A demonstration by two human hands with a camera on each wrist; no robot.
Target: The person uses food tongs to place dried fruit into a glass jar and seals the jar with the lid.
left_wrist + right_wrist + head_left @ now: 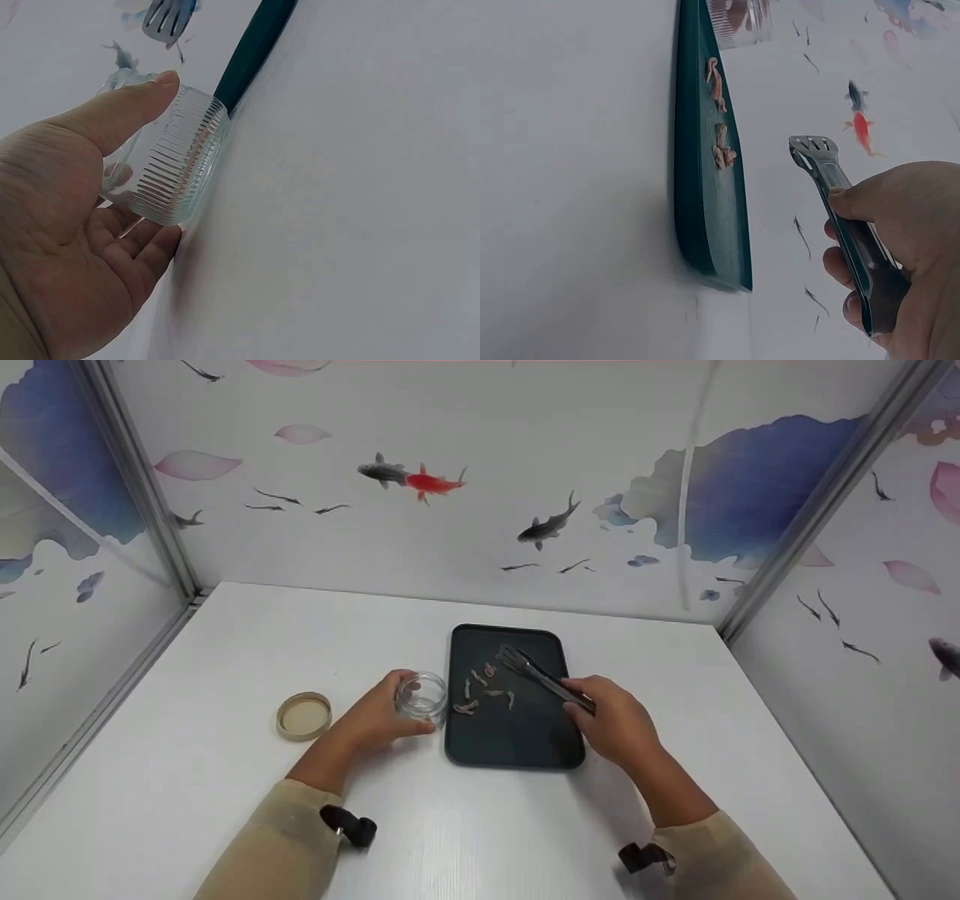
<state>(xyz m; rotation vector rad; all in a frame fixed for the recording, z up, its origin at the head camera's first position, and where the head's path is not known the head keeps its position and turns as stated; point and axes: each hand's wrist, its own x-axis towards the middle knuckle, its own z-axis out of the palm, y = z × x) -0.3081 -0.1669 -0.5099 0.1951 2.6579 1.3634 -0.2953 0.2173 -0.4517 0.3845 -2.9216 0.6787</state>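
My left hand (pixel 382 712) grips a clear glass jar (pixel 421 697) beside the left edge of a dark green tray (pixel 525 742). In the left wrist view the jar's ribbed side (pixel 176 165) shows, with the thumb across it. My right hand (pixel 619 720) holds metal tongs (pixel 547 679) over the tray; their slotted tips (pixel 814 146) are close together, and I see nothing between them. Several small, brownish, dried twisted pieces (pixel 491 692) lie on the tray, mostly in its left half. The jar has no lid on it.
A round tan lid (pixel 304 716) lies on the white table (pixel 480 825) to the left of my left hand. White panels (pixel 450 547) printed with fish and petals enclose the table at the back and both sides, joined by grey metal posts (pixel 139 480).
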